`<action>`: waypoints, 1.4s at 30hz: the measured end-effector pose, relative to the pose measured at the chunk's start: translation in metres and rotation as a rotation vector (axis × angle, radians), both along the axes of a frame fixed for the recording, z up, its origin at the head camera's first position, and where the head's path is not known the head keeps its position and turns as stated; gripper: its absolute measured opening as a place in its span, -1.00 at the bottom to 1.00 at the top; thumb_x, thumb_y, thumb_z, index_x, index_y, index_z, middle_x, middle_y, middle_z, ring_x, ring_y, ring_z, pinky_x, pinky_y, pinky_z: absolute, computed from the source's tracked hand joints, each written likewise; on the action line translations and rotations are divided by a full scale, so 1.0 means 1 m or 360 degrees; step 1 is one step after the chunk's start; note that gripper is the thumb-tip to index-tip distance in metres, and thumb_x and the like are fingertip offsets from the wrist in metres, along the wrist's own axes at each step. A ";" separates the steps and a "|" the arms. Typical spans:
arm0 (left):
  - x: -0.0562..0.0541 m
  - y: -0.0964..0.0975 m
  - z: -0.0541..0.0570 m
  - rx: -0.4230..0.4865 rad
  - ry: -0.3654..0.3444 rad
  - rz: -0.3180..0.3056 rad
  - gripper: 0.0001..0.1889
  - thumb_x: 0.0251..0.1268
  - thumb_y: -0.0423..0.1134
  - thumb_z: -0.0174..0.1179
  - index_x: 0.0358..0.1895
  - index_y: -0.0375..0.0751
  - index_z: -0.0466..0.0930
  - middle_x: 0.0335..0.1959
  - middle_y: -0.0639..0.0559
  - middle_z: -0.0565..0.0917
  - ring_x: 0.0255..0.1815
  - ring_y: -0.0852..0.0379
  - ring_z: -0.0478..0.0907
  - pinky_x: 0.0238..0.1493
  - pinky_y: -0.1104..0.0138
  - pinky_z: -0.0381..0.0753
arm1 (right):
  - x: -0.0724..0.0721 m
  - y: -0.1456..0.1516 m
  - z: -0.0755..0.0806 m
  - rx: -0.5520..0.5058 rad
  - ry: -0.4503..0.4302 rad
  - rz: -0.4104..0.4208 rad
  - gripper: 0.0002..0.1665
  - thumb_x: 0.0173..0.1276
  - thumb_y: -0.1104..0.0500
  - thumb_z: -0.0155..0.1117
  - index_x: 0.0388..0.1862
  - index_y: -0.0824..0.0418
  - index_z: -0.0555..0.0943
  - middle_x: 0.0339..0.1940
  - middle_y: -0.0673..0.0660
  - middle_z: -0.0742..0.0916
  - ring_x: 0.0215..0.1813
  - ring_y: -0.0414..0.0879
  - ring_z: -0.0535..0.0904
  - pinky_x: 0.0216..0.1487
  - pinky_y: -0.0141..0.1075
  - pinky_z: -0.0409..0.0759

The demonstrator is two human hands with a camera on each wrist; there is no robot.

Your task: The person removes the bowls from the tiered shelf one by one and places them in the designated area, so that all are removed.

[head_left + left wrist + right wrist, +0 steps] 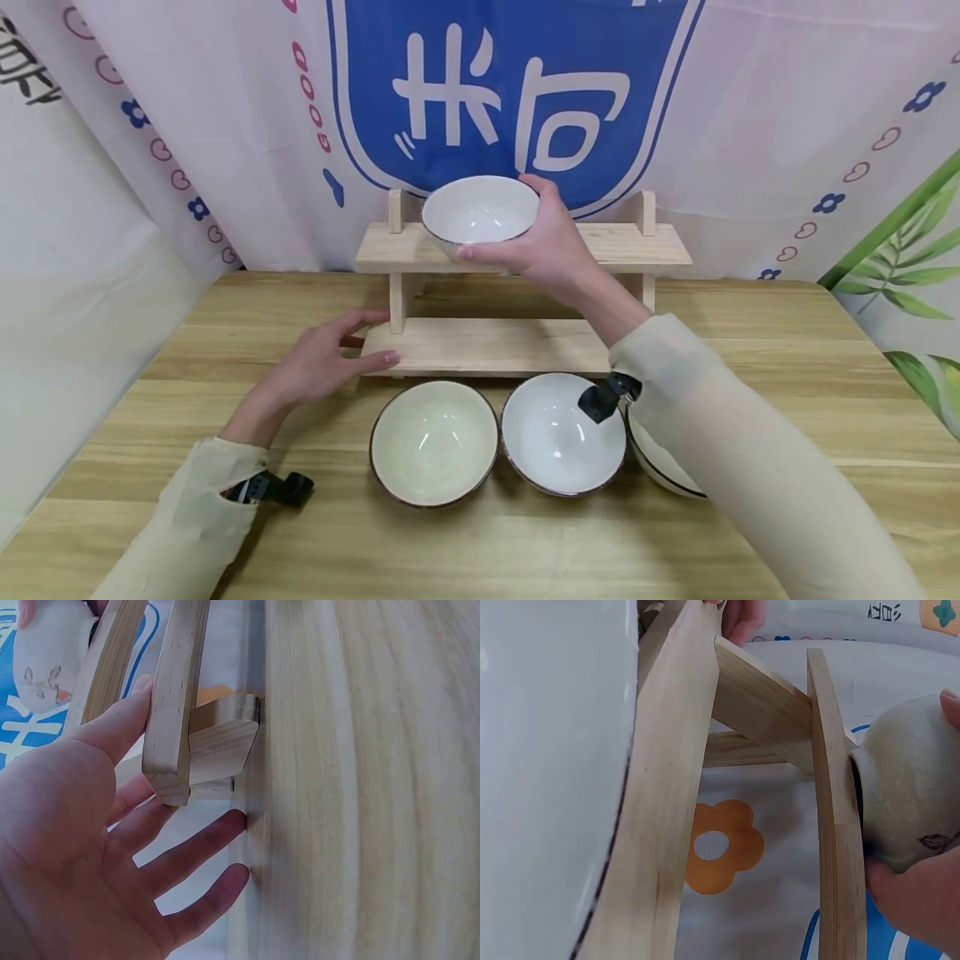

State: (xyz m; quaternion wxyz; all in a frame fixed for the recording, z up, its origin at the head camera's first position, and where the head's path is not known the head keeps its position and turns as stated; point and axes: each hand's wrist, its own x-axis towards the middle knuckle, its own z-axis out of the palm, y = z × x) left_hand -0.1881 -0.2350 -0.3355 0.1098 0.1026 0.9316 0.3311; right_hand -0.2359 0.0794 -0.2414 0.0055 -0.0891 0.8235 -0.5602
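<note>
A white bowl (480, 208) with a thin dark rim is gripped by my right hand (551, 246), its thumb at the front and fingers at the far right side. It sits at the upper board of a two-tier wooden rack (495, 346), tilted a little toward me. In the right wrist view, the foot of this bowl (911, 780) is at the board; whether it bears on it I cannot tell. My left hand (318, 358) holds the left end of the rack's lower board. The left wrist view shows the thumb on one face of that board (176, 697), with fingers partly hidden behind it.
In front of the rack stand a pale green bowl (435, 446), a white bowl (558, 437) and a third bowl (660, 458) partly covered by my right sleeve. All are on the wooden table (315, 533). A printed curtain (750, 125) hangs behind the rack.
</note>
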 end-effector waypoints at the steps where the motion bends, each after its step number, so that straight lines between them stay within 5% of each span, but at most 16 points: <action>1: 0.000 0.000 0.000 0.0000 0.0001 -0.0002 -0.13 0.38 0.36 0.31 0.62 0.06 0.32 0.63 -0.24 0.36 0.47 -0.35 0.50 0.36 -0.25 0.56 | 0.002 0.002 0.000 -0.0006 0.0003 0.0011 0.49 0.05 -0.06 0.78 0.75 0.00 -0.03 0.62 0.10 0.36 0.49 0.02 0.43 0.39 -0.10 0.66; 24: 0.000 0.001 0.002 0.0002 -0.0004 -0.0002 -0.13 0.37 0.35 0.32 0.62 0.06 0.32 0.64 -0.25 0.35 0.48 -0.36 0.49 0.37 -0.24 0.55 | 0.056 0.063 0.006 -0.0032 0.0025 0.0149 0.38 0.07 0.19 0.76 0.74 0.07 0.07 0.60 0.12 0.39 0.43 0.07 0.53 0.44 -0.02 0.61; 34: 0.000 0.001 0.001 -0.0007 0.0002 -0.0007 -0.12 0.37 0.36 0.32 0.63 0.05 0.31 0.63 -0.27 0.35 0.48 -0.36 0.49 0.36 -0.24 0.56 | 0.075 0.101 -0.001 -0.0080 0.0095 0.0194 0.33 0.07 0.36 0.70 0.71 0.09 0.12 0.55 0.11 0.37 0.40 0.13 0.51 0.18 -0.46 0.69; 42: 0.001 0.001 0.001 -0.0003 0.0017 -0.0013 -0.14 0.39 0.32 0.32 0.63 0.02 0.31 0.63 -0.28 0.36 0.47 -0.37 0.51 0.36 -0.24 0.56 | 0.094 0.128 -0.012 -0.0185 0.0116 0.0217 0.31 0.01 0.53 0.64 0.68 0.06 0.19 0.47 0.15 0.45 0.25 0.04 0.60 0.11 -0.43 0.74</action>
